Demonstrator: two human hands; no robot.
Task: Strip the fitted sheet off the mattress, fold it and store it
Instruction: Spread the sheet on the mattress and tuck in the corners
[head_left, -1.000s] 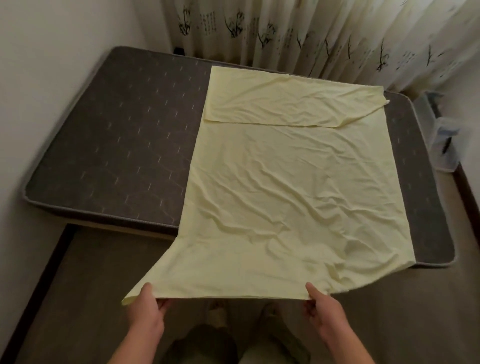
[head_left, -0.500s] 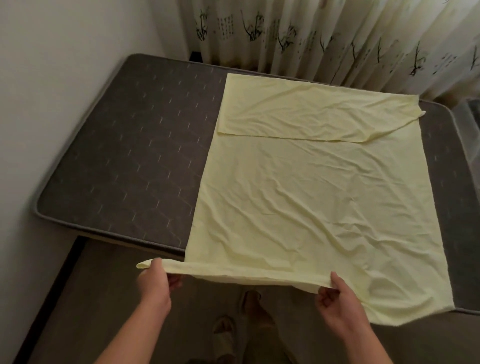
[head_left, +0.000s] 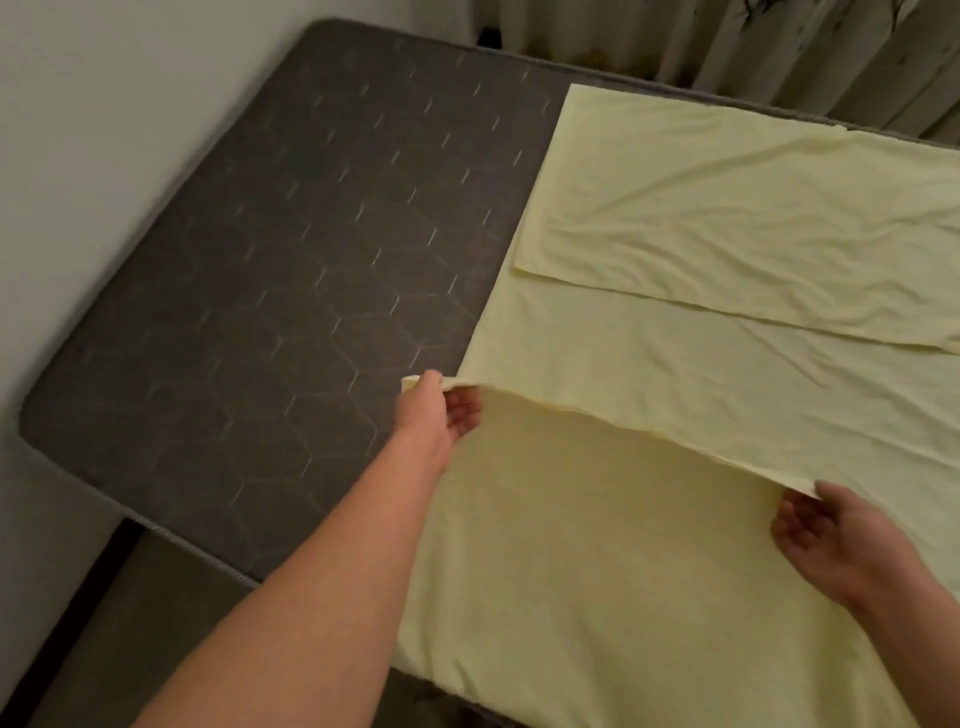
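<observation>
A pale yellow fitted sheet (head_left: 727, 374) lies spread over the right part of a dark grey mattress (head_left: 291, 291). Its far end is folded back on itself. My left hand (head_left: 441, 410) pinches the left corner of the sheet's near edge, and my right hand (head_left: 836, 540) pinches the right corner. Both hold that edge raised above the middle of the sheet, so the near part is doubled over the rest.
A pale wall runs along the left of the mattress. Patterned curtains (head_left: 810, 47) hang behind its far edge. A strip of floor (head_left: 98, 623) shows at the lower left, beside the mattress's near edge.
Both hands have carried the sheet's near edge up from below the mattress edge and forward over the sheet. The view has moved closer and to the left.
</observation>
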